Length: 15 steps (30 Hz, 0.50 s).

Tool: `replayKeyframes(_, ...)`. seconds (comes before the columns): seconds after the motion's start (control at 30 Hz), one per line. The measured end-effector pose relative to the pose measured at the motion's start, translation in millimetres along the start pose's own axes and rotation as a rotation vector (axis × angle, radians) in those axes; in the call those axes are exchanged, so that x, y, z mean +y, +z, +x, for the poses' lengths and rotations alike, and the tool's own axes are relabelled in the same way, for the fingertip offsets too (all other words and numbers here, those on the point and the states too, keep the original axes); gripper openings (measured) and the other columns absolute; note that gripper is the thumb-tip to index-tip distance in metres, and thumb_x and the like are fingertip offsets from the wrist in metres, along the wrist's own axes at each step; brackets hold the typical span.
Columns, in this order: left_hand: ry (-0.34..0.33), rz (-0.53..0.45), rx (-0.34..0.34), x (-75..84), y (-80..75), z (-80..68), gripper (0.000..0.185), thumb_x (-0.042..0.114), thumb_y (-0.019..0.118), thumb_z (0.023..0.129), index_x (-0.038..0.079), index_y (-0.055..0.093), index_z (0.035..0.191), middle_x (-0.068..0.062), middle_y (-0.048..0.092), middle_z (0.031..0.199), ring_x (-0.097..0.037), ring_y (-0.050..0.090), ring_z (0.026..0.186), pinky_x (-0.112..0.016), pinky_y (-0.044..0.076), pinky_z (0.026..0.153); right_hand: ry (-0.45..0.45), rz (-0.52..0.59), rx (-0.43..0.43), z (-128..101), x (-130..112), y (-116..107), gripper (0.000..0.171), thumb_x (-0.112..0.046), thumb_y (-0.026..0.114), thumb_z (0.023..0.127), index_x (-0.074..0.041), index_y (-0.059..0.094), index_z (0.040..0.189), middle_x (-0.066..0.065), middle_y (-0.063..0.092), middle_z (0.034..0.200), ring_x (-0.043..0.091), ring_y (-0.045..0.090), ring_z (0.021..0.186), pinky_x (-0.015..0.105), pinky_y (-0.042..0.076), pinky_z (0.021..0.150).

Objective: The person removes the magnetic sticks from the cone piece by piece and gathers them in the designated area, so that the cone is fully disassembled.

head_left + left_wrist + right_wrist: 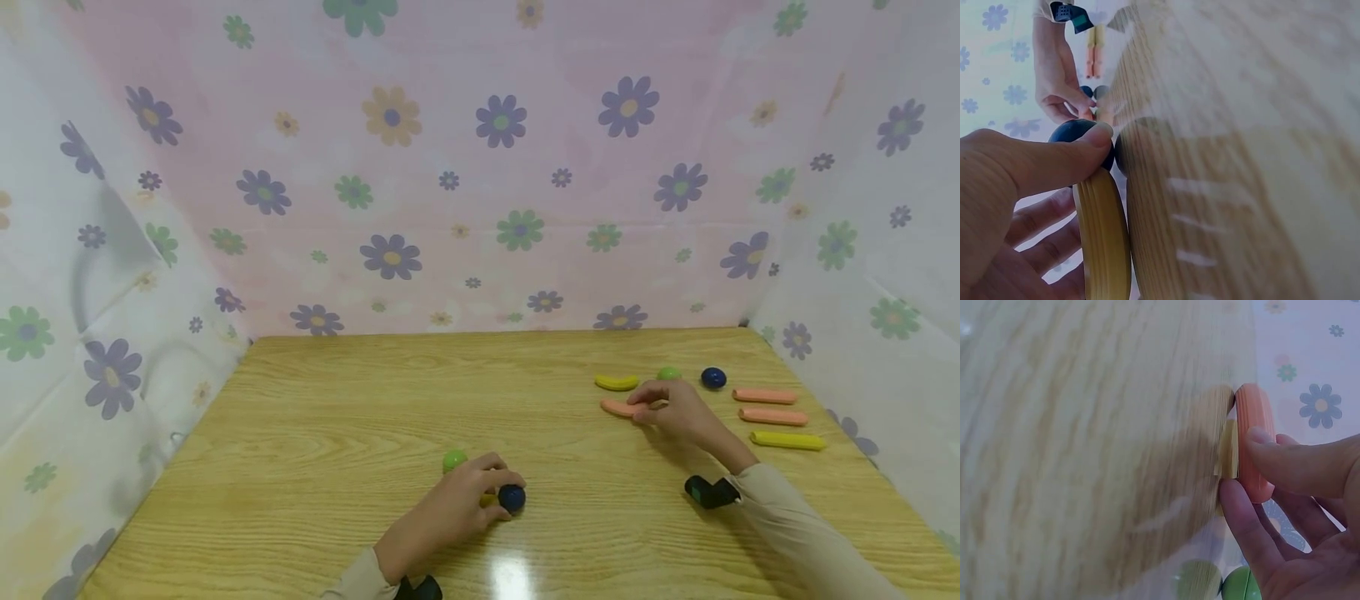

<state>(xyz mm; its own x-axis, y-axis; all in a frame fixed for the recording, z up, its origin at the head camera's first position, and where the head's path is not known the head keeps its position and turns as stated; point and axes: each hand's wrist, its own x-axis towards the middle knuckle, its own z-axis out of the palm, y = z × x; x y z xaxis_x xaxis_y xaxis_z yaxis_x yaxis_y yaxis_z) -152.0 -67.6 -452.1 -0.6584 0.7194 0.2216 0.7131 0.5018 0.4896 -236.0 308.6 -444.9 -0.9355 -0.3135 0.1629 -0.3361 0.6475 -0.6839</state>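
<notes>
In the head view my left hand [461, 496] grips a dark blue ball [512, 498] between thumb and fingers, low over the table. Under that hand a curved yellow piece [1102, 237] lies on the wood, its end at the ball in the left wrist view. A light green ball [454, 460] sits just beyond the knuckles. Farther right and back, my right hand [675, 408] pinches a curved, ridged orange piece [1255, 440], thumb on one side and fingers on the other. Right behind it lies another curved yellow piece [617, 382].
A second green ball [669, 374] stands behind the right hand, with another dark blue ball [713, 378] to its right. Two straight orange sticks [765, 397] and a yellow stick [787, 440] lie along the right side. Flowered cloth [480, 208] walls in the wooden table [337, 400].
</notes>
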Motion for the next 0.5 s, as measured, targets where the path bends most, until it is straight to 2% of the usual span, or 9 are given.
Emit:
replayKeyframes(0.27, -0.027, -0.006, -0.021, 1.3, -1.2, -0.8, 0.039, 0.018, 0.074, 0.082, 0.019, 0.065, 0.120, 0.006, 0.055, 0.106, -0.003, 0.053, 0.090, -0.014, 0.045, 0.074, 0.015, -0.014, -0.001, 4.7, 3.7, 4.0, 0.015, 0.001, 0.069, 0.083, -0.004, 0.072, 0.097, 0.020, 0.064, 0.106, 0.033, 0.062, 0.090, 0.039, 0.053, 0.071)
replayKeyframes(0.5, -0.020, 0.008, -0.023, 0.9, -1.0, 0.2, 0.039, 0.018, 0.074, 0.082, 0.019, 0.065, 0.120, 0.006, 0.056, 0.107, -0.002, 0.054, 0.091, -0.014, 0.045, 0.075, 0.013, -0.056, 0.033, 6.0, -1.9, 4.5, 0.016, 0.005, 0.069, 0.081, -0.002, 0.072, 0.095, 0.018, 0.066, 0.101, 0.035, 0.062, 0.091, 0.044, 0.053, 0.073)
